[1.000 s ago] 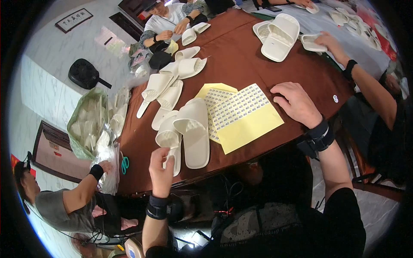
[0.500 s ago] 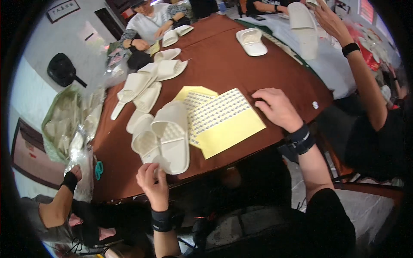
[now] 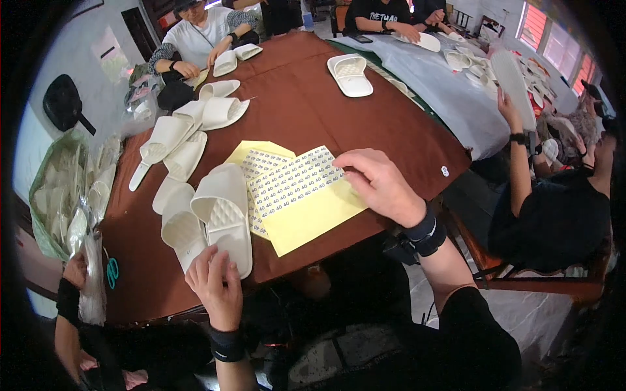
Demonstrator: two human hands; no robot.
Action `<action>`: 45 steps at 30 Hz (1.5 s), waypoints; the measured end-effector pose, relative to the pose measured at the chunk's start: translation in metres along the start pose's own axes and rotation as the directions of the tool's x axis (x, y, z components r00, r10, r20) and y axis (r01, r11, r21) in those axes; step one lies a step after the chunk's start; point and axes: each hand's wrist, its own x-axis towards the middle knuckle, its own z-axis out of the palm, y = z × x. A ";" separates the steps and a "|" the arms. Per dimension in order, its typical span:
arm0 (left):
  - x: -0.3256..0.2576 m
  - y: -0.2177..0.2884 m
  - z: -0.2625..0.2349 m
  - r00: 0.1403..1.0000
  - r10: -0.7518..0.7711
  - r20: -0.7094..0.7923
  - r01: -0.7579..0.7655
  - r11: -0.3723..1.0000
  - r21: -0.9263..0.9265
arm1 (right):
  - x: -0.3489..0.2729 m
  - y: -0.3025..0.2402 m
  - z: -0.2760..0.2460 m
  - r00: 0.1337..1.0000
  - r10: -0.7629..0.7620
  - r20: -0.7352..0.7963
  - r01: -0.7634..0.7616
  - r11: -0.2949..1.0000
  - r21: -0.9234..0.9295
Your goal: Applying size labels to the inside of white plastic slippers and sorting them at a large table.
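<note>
A pair of white slippers lies before me; the right-hand slipper (image 3: 225, 199) overlaps its mate (image 3: 176, 225). My left hand (image 3: 218, 287) is at their heel ends, its fingers loosely bent and apart, fingertips over the sole. To the right, a yellow sticker sheet (image 3: 313, 221) printed with rows of small dark marks rests partly on a second sheet (image 3: 261, 151). Over the top sheet's right edge hovers or rests my right hand (image 3: 385, 186), thumb and forefinger apart. Whether a small sticker clings to a fingertip cannot be made out.
More white slippers (image 3: 169, 140) lie at the left of the brown-covered table (image 3: 287, 91), and one (image 3: 350, 75) at its far right. Teal scissors (image 3: 113, 272) lie by the left edge, beside a bag of wrapped slippers (image 3: 59, 195). Co-workers sit around, one holding a slipper (image 3: 515, 85).
My right hand has come from beside the sticker sheet to its right edge. My left hand has reached slightly farther over the slipper's heel. The whole view has shifted a little.
</note>
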 end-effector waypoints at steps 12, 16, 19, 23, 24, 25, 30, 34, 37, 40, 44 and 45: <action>0.000 0.003 0.010 0.999 -0.026 -0.047 0.026 1.000 0.000 | 0.021 -0.046 0.104 0.966 -0.115 0.233 0.060 0.971 0.231; 0.001 0.004 0.005 0.998 -0.032 -0.050 0.031 0.999 -0.019 | 0.018 -0.042 0.117 0.959 -0.110 0.260 0.087 0.991 0.099; 0.000 0.001 0.008 0.998 -0.040 -0.058 0.038 0.999 -0.036 | 0.018 -0.042 0.117 0.959 -0.106 0.263 0.084 0.992 0.095; 0.003 0.005 0.004 0.998 -0.044 -0.047 0.042 0.998 -0.039 | 0.019 -0.042 0.118 0.959 -0.103 0.265 0.082 0.993 0.090; 0.003 0.005 0.004 0.998 -0.044 -0.042 0.043 0.998 -0.043 | 0.019 -0.041 0.119 0.960 -0.100 0.261 0.080 0.993 0.087; 0.003 0.005 0.004 0.998 -0.044 -0.038 0.042 0.998 -0.047 | 0.019 -0.041 0.119 0.962 -0.097 0.256 0.078 0.993 0.085; 0.003 0.007 0.003 0.999 -0.041 -0.024 0.040 0.998 -0.049 | 0.019 -0.043 0.116 0.960 -0.070 0.270 0.037 0.991 0.125; 0.002 0.005 -0.006 0.996 -0.084 0.001 0.083 0.984 -0.159 | 0.024 -0.052 0.102 0.978 0.002 0.210 -0.089 0.910 0.406; 0.007 0.020 -0.018 0.991 -0.117 -0.070 0.101 0.976 -0.191 | 0.035 -0.057 0.082 0.983 0.064 0.171 -0.150 0.816 0.558; 0.011 0.047 -0.026 0.992 -0.101 0.081 0.128 0.850 -0.512 | 0.067 -0.069 0.059 0.979 0.118 0.168 -0.199 0.746 0.636; 0.015 0.091 0.000 0.941 0.047 0.335 0.289 0.400 -0.870 | 0.115 -0.075 0.058 0.979 0.198 0.046 -0.150 0.551 0.821; 0.019 0.102 0.008 0.941 0.073 0.330 0.293 0.312 -0.904 | 0.124 -0.071 0.057 0.980 0.197 0.038 -0.145 0.563 0.814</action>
